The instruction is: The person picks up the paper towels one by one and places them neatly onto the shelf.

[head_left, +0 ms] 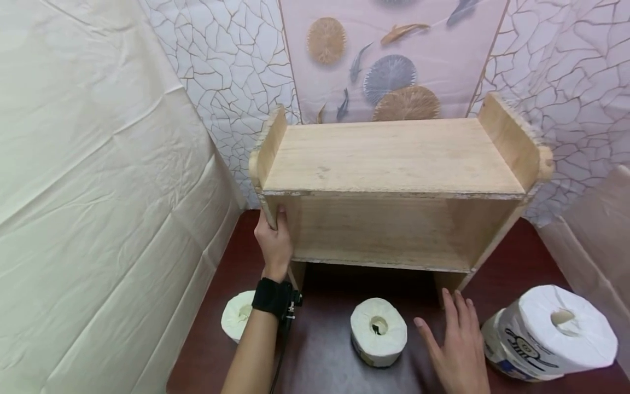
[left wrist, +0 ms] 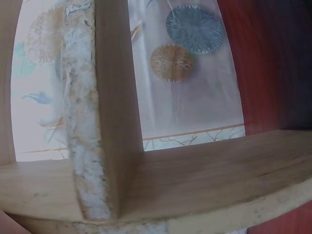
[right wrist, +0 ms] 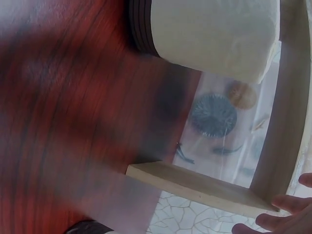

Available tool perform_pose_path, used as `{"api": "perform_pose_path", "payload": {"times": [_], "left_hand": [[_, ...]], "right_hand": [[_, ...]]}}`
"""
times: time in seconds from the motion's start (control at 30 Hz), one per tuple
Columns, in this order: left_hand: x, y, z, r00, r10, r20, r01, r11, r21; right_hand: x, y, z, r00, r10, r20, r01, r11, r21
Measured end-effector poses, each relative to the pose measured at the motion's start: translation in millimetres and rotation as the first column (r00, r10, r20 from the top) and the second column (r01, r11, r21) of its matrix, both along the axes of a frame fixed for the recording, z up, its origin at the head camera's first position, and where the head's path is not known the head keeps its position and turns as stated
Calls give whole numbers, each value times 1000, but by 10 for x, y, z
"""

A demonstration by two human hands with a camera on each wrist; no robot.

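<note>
“Head view. Grip first?”

“Left hand (head_left: 273,241): wrapped round the left side panel (head_left: 272,145) of a wooden shelf (head_left: 389,158), thumb on the inner face. Right hand (head_left: 460,345): fingers spread, grasping nothing; tips near the right leg (head_left: 454,279), contact not tellable.”

“Step in hand?”

“By judgement, handling and positioning the shelf. The next move seems to call for a second hold on the far side from the grip, with the feet kept off the rolls.”

“Shelf: place and condition?”

“Extends rightward from the grip, top board above it, second board below. Whether the feet bear on the table (head_left: 320,366), cannot tell. Pale wood, faint grain; front edges rough, whitish, worn; rounded knobs at the raised ends.”

“Farther out?”

“Below the grip: one paper roll (head_left: 231,320), partly hidden by the left forearm (head_left: 253,350). Below and rightward: middle roll (head_left: 379,348). Farthest right: a wrapped pair (head_left: 546,334), seemingly stacked.”
</note>
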State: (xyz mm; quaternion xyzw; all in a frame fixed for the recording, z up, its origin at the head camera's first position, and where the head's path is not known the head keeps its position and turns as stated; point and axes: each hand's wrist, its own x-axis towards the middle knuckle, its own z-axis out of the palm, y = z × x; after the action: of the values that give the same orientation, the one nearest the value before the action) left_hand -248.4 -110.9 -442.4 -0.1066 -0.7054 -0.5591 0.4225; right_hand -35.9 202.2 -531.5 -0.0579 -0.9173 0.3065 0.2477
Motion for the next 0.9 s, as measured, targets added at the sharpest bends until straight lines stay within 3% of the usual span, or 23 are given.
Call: {"api": "perform_pose_path", "payload": {"times": [0.17, 0.3, 0.6, 0.9], "left_hand": [[68, -89, -50, 999, 44, 19, -44, 999, -10], [111, -145, -72, 998, 60, 31, -61, 998, 17], [98, -154, -41, 998, 61, 25, -63, 995, 79], [55, 49, -100, 998, -5, 67, 0, 997, 82]], "right_hand": [[-40, 2, -11, 992, 36, -124, -33, 999, 25], [-64, -5, -5, 967, 64, -246, -46, 996, 77], [-194, 97, 202, 866, 130, -483, -54, 984, 167], [-100, 432, 427, 772, 100, -628, 20, 983, 182]]}}
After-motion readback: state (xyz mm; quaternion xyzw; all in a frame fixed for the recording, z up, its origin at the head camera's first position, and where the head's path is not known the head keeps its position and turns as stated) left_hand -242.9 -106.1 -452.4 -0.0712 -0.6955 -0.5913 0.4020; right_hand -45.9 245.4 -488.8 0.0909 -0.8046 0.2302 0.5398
